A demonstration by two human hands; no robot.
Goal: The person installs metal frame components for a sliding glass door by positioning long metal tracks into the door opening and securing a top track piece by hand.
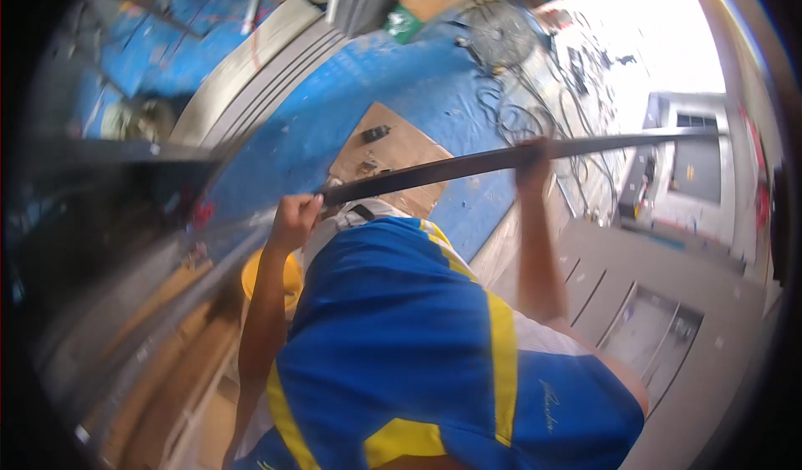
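A long, dark, straight bar (443,172) is held across in front of me, rising from left to right. Its right part looks paler and reaches far out to the right. My left hand (294,219) is closed round its left end. My right hand (533,165) grips it nearer the middle, somewhat blurred by motion. Whether the bar is metal or another material I cannot tell. Below it on the floor lies a brown cardboard sheet (424,142) with a small black object (376,133) on it.
Blue sheeting (334,86) covers the floor. Tangled cables (510,119) lie beyond my right hand. A yellow bucket (288,278) stands by my left forearm, near wooden boards (180,361). A grey slotted panel (618,253) is at right. Grey grooved profiles (267,73) lie at far left.
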